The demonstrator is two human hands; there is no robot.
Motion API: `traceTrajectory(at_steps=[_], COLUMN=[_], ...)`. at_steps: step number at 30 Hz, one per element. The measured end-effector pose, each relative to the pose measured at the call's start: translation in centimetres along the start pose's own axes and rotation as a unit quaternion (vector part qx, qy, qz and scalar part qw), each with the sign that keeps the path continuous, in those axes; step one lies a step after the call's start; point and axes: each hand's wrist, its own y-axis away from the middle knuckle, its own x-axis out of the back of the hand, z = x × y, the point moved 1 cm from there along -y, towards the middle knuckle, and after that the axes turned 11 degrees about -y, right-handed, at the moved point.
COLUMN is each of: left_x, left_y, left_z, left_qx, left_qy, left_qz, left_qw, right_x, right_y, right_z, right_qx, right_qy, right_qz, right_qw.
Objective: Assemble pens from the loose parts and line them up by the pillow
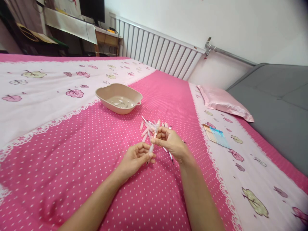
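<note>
Both my hands hold one white pen (154,136) above a pink dotted bedspread (79,160). My left hand (136,158) pinches its lower end, fingers curled. My right hand (169,141) grips the upper part, fingers wrapped round it. Just beyond my hands lies a small heap of pens and pink caps (149,126) on the bedspread. A beige plastic basin (118,98) with a few small pieces inside sits farther off, to the left.
A row of pens laid side by side (216,135) rests on the pale strip at right. A pink satin pillow (222,102) lies beyond it, beside a grey couch (276,109). A white radiator (158,53) and a desk (106,37) line the far wall.
</note>
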Motion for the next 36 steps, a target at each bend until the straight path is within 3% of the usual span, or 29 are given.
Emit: traceTrajectory(at_steps=[11,22,36], left_x=[0.13,-0.02,0.16], left_y=[0.22,0.16,0.13], left_z=[0.08,0.18,-0.06], left_qx=[-0.01,-0.012,-0.021], left_qy=[0.015,0.009,-0.006], left_qz=[-0.048,-0.051,-0.077], left_qw=[0.999,0.999,0.997], right_x=[0.34,0.19,0.79], right_y=[0.36,0.0,0.17], right_z=[-0.84,-0.15,-0.36], right_qx=[-0.026,-0.032,-0.034], right_qy=[-0.088,-0.007,-0.043], right_qz=[-0.066,0.005,-0.057], right_qw=[0.994,0.999,0.997])
